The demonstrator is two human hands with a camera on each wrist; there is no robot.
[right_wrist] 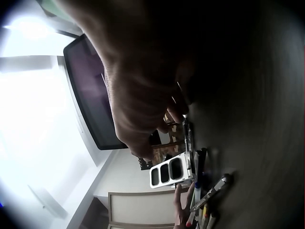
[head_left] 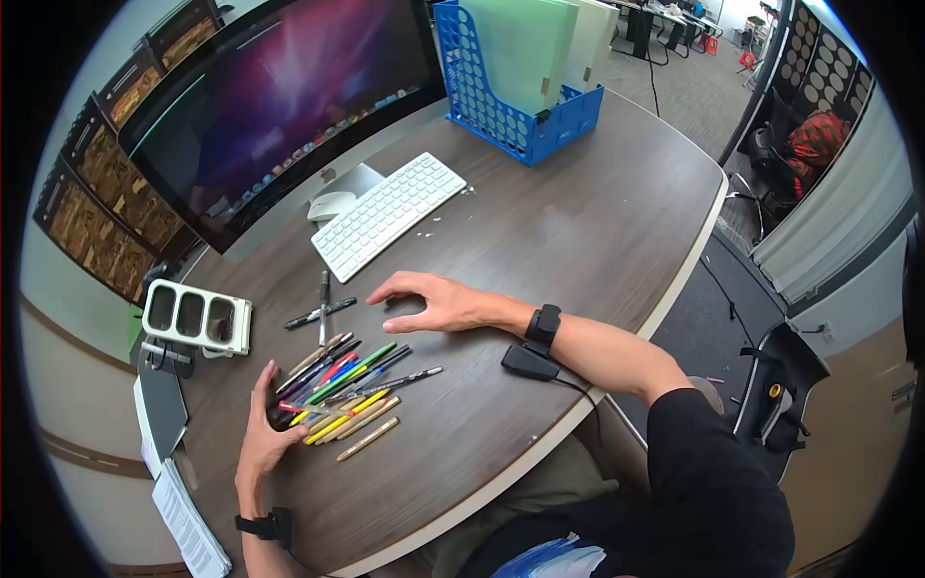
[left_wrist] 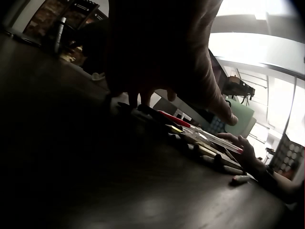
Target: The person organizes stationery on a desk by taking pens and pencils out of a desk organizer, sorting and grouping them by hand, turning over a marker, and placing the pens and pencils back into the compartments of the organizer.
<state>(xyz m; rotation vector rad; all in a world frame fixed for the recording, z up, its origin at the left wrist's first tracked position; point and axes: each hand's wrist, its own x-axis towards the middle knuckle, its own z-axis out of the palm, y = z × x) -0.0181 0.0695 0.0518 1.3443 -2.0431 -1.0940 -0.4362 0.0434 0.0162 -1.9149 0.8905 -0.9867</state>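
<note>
A loose heap of pens and pencils [head_left: 348, 421] lies on the desk, in black, green, red, yellow and bare wood. My left hand [head_left: 264, 438] is at the heap's left edge, thumb and fingers spread around its end. In the left wrist view, fingertips reach down by a red pen [left_wrist: 174, 118]. My right hand [head_left: 436, 302] hovers over the desk to the right of the heap, thumb apart from the fingers, nothing in its grasp. Just left of its fingertips, a few dark and silver pens [head_left: 323, 314] lie crossed. A single wooden pencil [head_left: 368, 439] lies at the heap's near side.
A white holder with three openings [head_left: 243, 329] stands at the left. Behind are a monitor [head_left: 279, 106], mouse [head_left: 332, 205], keyboard [head_left: 390, 214] and blue file rack [head_left: 564, 128] with folders. A black cabled box [head_left: 529, 363] sits by my right forearm. Papers [head_left: 190, 525] lie at left.
</note>
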